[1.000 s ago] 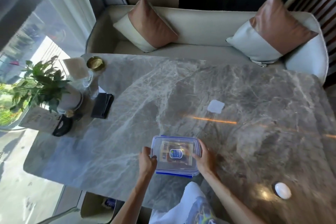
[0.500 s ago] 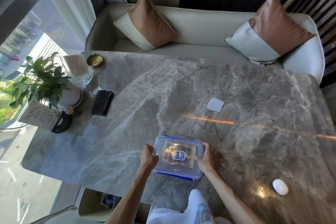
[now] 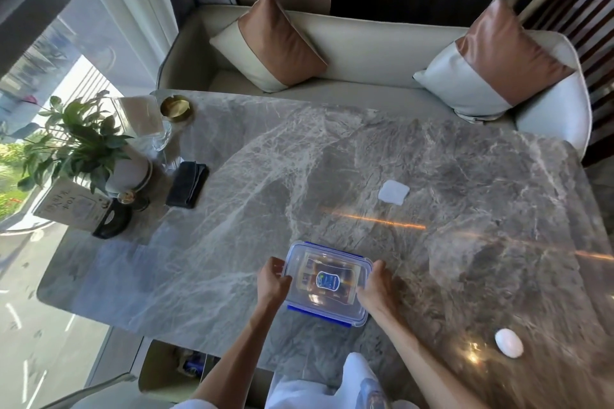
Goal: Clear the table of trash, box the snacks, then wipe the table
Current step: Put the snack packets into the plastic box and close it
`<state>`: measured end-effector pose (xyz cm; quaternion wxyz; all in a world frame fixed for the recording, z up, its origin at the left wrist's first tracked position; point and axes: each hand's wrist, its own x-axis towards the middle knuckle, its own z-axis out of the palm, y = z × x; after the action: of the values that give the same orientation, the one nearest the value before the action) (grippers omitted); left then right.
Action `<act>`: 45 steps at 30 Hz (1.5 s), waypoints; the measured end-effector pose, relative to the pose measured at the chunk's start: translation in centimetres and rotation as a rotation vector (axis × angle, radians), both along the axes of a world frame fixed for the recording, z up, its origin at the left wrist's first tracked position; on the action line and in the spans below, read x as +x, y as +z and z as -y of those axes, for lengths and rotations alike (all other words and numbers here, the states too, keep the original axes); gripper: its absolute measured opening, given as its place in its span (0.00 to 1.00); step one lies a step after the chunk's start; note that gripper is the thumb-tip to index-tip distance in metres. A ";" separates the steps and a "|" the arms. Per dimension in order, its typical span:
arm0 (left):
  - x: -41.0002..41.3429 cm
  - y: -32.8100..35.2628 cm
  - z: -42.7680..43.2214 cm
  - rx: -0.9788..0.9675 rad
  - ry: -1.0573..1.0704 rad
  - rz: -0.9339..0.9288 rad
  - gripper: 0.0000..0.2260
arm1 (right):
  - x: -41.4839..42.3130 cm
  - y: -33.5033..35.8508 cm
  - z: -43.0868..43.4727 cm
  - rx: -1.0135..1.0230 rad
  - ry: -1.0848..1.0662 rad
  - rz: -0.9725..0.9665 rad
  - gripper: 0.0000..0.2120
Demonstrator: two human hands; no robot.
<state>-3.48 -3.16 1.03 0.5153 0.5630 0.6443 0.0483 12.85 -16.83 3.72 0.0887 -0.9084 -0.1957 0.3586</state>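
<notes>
**Both hands on the snack box**

The left hand point(image 3: 272, 282) curls its fingers round the left short side of the box point(image 3: 307, 300). The right hand point(image 3: 377, 289) wraps the right short side, with the thumb up at the rim. Both hands grip it, and neither is spread flat.

The box rests on the table point(image 3: 299, 176) directly between the hands, close to the person's edge. It is clear plastic, with its lid point(image 3: 345, 259) on and blue clips point(image 3: 317, 311) at the edges. A snack packet point(image 3: 327, 279) shows through the top. The hands hide the side clips, so it cannot be told whether those are snapped down.

The box looks stiff and light. Its smooth walls would probably slide easily on the polished stone. The short sides, under the rim, seem the safest hold. Lifting by the lid alone could pop it off if a clip is loose.

Beyond the box and to its right, a white wipe point(image 3: 393, 191) lies flat. Right of the box and nearer the person sits a small white oval thing point(image 3: 508, 342). Well left of the box lies a dark folded cloth point(image 3: 187, 184), with a potted plant point(image 3: 79, 139) past it.
</notes>
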 end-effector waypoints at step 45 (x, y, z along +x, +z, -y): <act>8.9 -1.1 2.2 0.099 0.128 0.037 0.28 | 1.7 -4.9 -3.8 0.167 -0.370 0.096 0.20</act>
<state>5.39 -5.40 -0.03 0.4944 0.5443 0.6664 0.1232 14.50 -13.05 -1.18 0.2186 -0.9345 -0.0583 0.2749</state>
